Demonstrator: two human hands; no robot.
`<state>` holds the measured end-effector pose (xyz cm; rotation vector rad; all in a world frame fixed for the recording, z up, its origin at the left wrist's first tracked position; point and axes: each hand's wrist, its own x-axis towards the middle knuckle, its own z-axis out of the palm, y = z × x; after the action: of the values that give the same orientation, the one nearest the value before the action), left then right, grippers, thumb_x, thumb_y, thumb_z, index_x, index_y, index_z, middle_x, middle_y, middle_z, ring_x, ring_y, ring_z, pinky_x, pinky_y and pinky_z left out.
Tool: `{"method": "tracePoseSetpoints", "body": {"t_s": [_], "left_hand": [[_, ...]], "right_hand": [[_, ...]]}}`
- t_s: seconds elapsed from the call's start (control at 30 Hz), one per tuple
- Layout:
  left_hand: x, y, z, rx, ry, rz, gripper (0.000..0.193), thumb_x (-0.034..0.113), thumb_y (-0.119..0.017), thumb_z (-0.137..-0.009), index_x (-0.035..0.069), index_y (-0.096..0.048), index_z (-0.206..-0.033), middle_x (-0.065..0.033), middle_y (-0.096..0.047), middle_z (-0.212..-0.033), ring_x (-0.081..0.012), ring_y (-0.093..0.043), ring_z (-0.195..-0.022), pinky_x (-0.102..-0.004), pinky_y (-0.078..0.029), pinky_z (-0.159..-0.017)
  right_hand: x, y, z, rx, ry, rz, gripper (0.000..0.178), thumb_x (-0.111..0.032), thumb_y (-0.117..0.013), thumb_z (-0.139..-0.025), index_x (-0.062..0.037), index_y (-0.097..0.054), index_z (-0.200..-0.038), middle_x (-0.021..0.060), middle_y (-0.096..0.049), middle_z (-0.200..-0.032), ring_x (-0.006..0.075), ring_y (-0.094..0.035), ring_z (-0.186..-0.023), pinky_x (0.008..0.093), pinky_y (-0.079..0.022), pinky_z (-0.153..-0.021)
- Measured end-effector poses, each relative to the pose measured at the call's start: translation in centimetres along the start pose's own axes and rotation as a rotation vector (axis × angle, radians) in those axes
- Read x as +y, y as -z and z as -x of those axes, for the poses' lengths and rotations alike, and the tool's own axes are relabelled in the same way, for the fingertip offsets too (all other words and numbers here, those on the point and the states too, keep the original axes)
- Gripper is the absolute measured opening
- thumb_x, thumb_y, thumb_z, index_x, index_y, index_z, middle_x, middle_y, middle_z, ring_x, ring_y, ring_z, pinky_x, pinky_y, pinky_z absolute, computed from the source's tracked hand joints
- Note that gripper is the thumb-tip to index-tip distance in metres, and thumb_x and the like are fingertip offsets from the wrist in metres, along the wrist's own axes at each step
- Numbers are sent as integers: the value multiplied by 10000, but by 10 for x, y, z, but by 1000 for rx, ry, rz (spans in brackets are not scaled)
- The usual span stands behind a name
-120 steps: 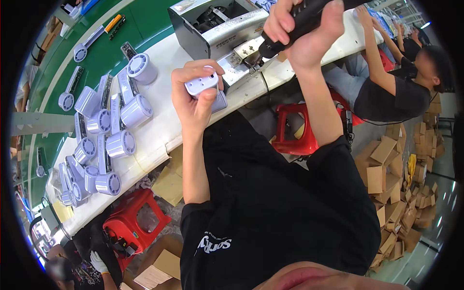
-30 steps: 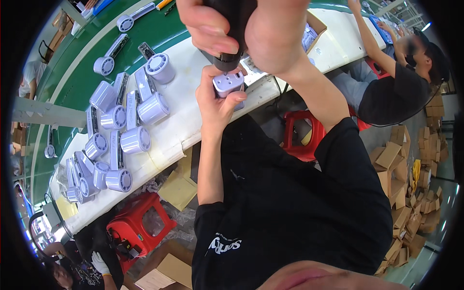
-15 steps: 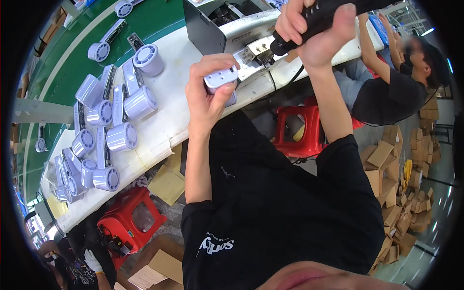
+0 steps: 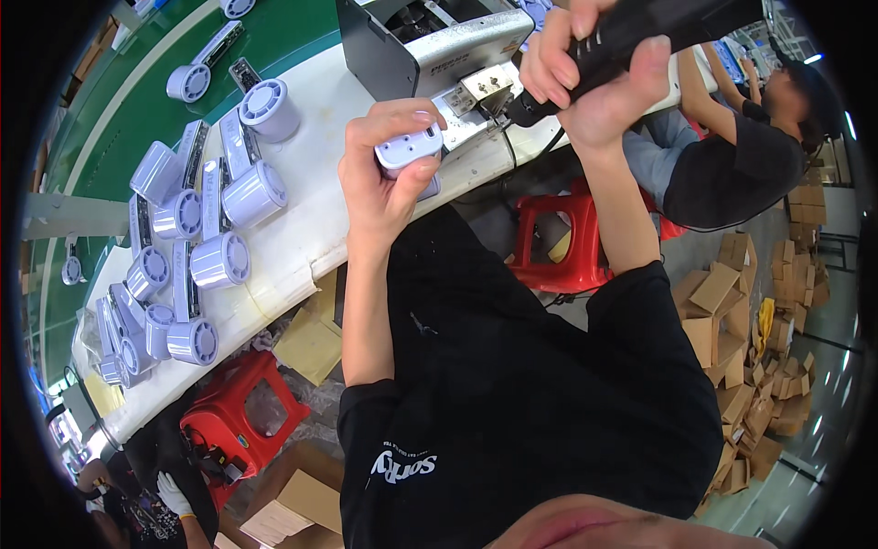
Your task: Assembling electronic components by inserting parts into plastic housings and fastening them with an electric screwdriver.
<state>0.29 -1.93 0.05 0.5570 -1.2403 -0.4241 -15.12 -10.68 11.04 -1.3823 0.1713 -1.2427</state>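
My left hand (image 4: 382, 174) is closed around a lavender handheld fan (image 4: 409, 149), whose end with small holes and a dark slot faces up. In my right hand (image 4: 599, 87) is a black electric screwdriver (image 4: 640, 46), slanting down to the left. Its nose is beside the metal front plate of a screw feeder (image 4: 489, 84), and the bit's tip is too small to make out. A gap separates the screwdriver from the fan. The feeder's dark box stands on the white bench beyond both hands.
Several lavender fans (image 4: 251, 194) lie on the white bench (image 4: 315, 206) at the left. More fans are on the green surface (image 4: 274, 37) beyond it. Red stools (image 4: 560, 242) stand below the bench edge. A co-worker (image 4: 732, 174) sits at the right, near piled cardboard boxes (image 4: 718, 306).
The whole view has shifted slightly. The screwdriver's nose has moved a little nearer to me and left beside the feeder's plate. My left hand keeps its hold on the fan.
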Motion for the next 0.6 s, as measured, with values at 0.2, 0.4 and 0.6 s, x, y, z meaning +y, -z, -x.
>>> {"method": "tracePoseSetpoints", "body": {"t_s": [0.2,0.4,0.6], "left_hand": [[3,3,1,14,37,11,354,281,-688,-894,45,-493,-1072,-161,-651,-982,-175,-613,-818,-268,-491,-709],[2,1,1,7,46,16,353,240,-709,-874,39,-497,-1072,-161,-651,-997,-198,-621,-845,-283,-493,-757],[3,4,7,26,143,28,354,176,-741,-836,24,-510,-1058,-150,-647,-1023,-204,-619,-843,-291,-493,-770]], "right_hand": [[-44,-32,-14,-186,38,-175,626,-707,-412,-885,-81,-415,-886,43,-408,-533,138,-358,-367,286,-328,-361],[-55,-50,-29,-294,-6,-367,614,-688,-426,-886,-75,-426,-906,52,-429,-562,144,-380,-393,290,-342,-383],[-45,-66,-30,-349,-86,-428,601,-669,-440,-886,-69,-438,-926,61,-450,-591,150,-403,-420,294,-357,-406]]}}
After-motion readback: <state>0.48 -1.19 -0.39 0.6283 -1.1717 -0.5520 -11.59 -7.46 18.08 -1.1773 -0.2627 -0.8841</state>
